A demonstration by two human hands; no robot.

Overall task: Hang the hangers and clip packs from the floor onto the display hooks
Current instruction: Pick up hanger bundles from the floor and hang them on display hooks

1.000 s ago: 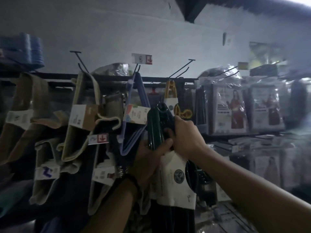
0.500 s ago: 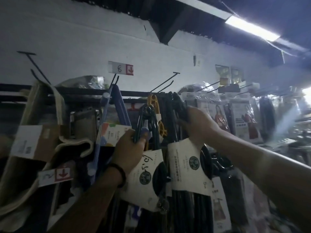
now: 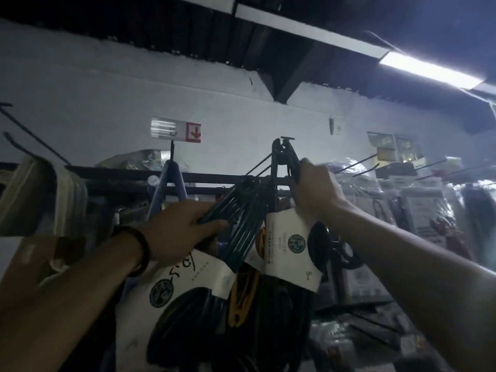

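My left hand (image 3: pixel 185 224) grips a dark green hanger pack (image 3: pixel 239 210) with a white paper sleeve (image 3: pixel 177 285), tilted to the right below the rail. My right hand (image 3: pixel 314 191) holds a second dark hanger pack (image 3: pixel 281 162) with its own white sleeve (image 3: pixel 290 242), raised so its top sits at the tip of a black display hook (image 3: pixel 257 166). Whether the pack's top is threaded on the hook I cannot tell. A yellow clip pack (image 3: pixel 241 299) hangs behind the two packs.
A blue hanger pack (image 3: pixel 171 181) hangs left of my hands under a price tag (image 3: pixel 175 129). Beige hangers (image 3: pixel 40 197) fill the left side. Bagged goods (image 3: pixel 418 210) and bare hooks (image 3: pixel 357 165) line the right. A black rail (image 3: pixel 128 174) runs across.
My right hand lifted its hanger pack up to the tip of the hook. My left hand tilted its pack to the right. The view swung upward toward the ceiling.
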